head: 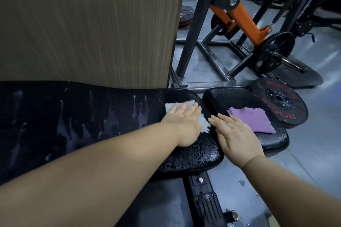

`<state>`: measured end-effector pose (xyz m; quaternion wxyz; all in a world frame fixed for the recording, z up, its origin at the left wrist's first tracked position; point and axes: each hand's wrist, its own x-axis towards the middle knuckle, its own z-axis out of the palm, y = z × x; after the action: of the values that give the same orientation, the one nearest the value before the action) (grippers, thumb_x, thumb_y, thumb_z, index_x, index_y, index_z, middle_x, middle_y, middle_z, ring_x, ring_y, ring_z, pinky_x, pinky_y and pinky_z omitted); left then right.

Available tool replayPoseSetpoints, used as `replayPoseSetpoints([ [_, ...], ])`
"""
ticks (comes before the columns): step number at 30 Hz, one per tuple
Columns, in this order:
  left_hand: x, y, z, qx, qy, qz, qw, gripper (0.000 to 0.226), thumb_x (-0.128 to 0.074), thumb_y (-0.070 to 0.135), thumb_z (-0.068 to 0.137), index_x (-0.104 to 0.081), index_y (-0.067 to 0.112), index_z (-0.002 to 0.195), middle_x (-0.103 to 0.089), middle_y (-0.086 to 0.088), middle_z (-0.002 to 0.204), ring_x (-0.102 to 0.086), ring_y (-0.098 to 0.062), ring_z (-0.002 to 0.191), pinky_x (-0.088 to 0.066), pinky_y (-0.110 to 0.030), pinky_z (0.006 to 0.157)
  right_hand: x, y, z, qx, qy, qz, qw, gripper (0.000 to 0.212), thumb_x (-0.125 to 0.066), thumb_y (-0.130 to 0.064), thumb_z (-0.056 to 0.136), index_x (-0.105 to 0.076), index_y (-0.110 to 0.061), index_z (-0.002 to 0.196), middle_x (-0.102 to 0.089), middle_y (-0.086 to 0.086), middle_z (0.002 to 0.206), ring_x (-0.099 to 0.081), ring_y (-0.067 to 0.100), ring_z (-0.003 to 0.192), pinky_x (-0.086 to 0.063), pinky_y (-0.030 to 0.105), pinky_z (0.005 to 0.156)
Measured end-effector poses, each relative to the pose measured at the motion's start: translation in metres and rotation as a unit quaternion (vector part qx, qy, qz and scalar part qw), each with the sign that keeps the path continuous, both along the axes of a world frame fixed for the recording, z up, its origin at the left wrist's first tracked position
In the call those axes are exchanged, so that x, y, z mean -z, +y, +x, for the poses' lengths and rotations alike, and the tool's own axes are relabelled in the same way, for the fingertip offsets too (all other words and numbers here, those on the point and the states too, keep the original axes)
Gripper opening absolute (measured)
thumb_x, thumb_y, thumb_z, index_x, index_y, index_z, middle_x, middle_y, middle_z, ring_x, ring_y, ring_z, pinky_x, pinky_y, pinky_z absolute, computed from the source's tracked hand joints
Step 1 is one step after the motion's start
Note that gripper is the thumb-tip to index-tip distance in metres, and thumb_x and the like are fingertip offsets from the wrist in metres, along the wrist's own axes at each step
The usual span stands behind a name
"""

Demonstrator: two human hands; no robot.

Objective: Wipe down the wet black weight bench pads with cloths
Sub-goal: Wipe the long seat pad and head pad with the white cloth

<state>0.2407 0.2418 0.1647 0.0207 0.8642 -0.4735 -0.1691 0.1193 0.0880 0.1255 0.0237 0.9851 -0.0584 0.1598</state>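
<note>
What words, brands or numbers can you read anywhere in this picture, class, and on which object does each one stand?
"ROGUE": red letters on the near rim of the black weight plate lying behind the small bench pad; they appear upside down from here.
A second red word on that plate's far rim: partly cut off, likely the same brand.
Markings on the loaded plate on the orange machine: too small to read.
</note>
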Motion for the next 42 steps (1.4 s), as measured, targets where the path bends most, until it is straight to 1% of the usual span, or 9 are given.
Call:
replayPoseSetpoints([
  [6,0.006,0.035,-0.044,0.040,-0.002,0.007,0.999,0.060,-0.012,0.042,0.105,0.015,0.022,0.154,0.025,0.008,0.159,0.027,-0.013,0.145,0.015,-0.039,0.119,-0.003,0.003,-0.001,0.019,0.019,0.004,1.000,0.044,-0.033,-0.021,0.089,-0.064,-0.010,0.118,-0.071,0.003,0.111,-0.061,0.023,0.116,-0.029,0.033,0.106],
  [12,0.007,0.022,-0.032,0.031,-0.010,0.009,0.999,0.059,-0.011,0.043,0.105,0.014,0.022,0.154,0.024,0.009,0.159,0.027,-0.013,0.145,0.018,-0.038,0.118,-0.007,0.005,0.001,0.033,0.054,0.017,0.998,0.046,-0.032,-0.023,0.089,-0.065,-0.011,0.119,-0.071,0.003,0.111,-0.060,0.022,0.117,-0.033,0.033,0.106],
  [15,0.007,0.004,-0.016,0.011,-0.008,0.010,1.000,0.059,-0.011,0.042,0.105,0.012,0.022,0.155,0.022,0.008,0.160,0.025,-0.014,0.146,0.017,-0.039,0.118,-0.007,0.005,0.002,0.035,0.059,0.014,0.998,0.044,-0.034,-0.023,0.089,-0.066,-0.011,0.118,-0.070,0.005,0.114,-0.060,0.023,0.116,-0.026,0.027,0.104],
  [19,0.005,-0.018,0.010,-0.017,-0.012,0.009,1.000,0.058,-0.011,0.041,0.105,0.010,0.021,0.155,0.019,0.006,0.161,0.022,-0.016,0.147,0.014,-0.041,0.119,-0.019,0.014,0.010,0.081,0.066,0.099,0.990,0.032,-0.048,-0.015,0.095,-0.063,-0.016,0.123,-0.061,0.002,0.129,-0.048,0.023,0.128,-0.029,0.028,0.106],
  [21,0.005,-0.026,0.022,-0.030,-0.016,0.008,0.999,0.058,-0.011,0.041,0.105,0.010,0.020,0.155,0.018,0.006,0.162,0.020,-0.016,0.147,0.013,-0.041,0.120,-0.020,0.020,0.013,0.111,0.054,0.130,0.984,0.028,-0.050,-0.017,0.096,-0.063,-0.014,0.120,-0.062,0.002,0.124,-0.050,0.025,0.121,-0.032,0.030,0.101],
  [25,0.005,-0.037,0.041,-0.051,-0.019,0.002,0.999,0.057,-0.011,0.040,0.105,0.008,0.020,0.156,0.015,0.006,0.162,0.018,-0.017,0.148,0.011,-0.041,0.120,-0.010,0.028,0.016,0.120,0.016,0.077,0.990,0.039,-0.037,-0.037,0.093,-0.062,-0.011,0.105,-0.068,0.003,0.109,-0.060,0.025,0.107,-0.031,0.030,0.097],
  [28,0.005,-0.041,0.055,-0.072,-0.026,-0.001,0.997,0.057,-0.012,0.039,0.106,0.007,0.020,0.156,0.012,0.006,0.163,0.014,-0.017,0.149,0.010,-0.042,0.120,-0.007,0.026,0.018,0.119,0.042,0.049,0.991,0.060,-0.021,-0.051,0.090,-0.060,-0.015,0.118,-0.065,0.000,0.119,-0.053,0.018,0.121,-0.032,0.033,0.105],
  [34,0.004,-0.044,0.065,-0.091,-0.019,-0.001,0.996,0.058,-0.013,0.039,0.106,0.008,0.019,0.156,0.012,0.005,0.163,0.012,-0.018,0.149,0.009,-0.041,0.120,-0.007,0.025,0.021,0.128,0.052,0.021,0.990,0.063,-0.017,-0.049,0.090,-0.056,-0.022,0.132,-0.067,0.000,0.120,-0.046,0.014,0.130,-0.021,0.030,0.105],
  [42,0.003,-0.008,0.026,-0.047,-0.004,0.009,0.999,0.059,-0.011,0.041,0.105,0.012,0.020,0.155,0.020,0.006,0.161,0.021,-0.016,0.147,0.013,-0.041,0.120,-0.013,0.027,0.021,0.139,0.074,0.027,0.987,0.078,0.005,-0.051,0.081,-0.040,-0.034,0.142,-0.053,-0.010,0.138,-0.028,0.005,0.139,-0.014,0.028,0.112],
])
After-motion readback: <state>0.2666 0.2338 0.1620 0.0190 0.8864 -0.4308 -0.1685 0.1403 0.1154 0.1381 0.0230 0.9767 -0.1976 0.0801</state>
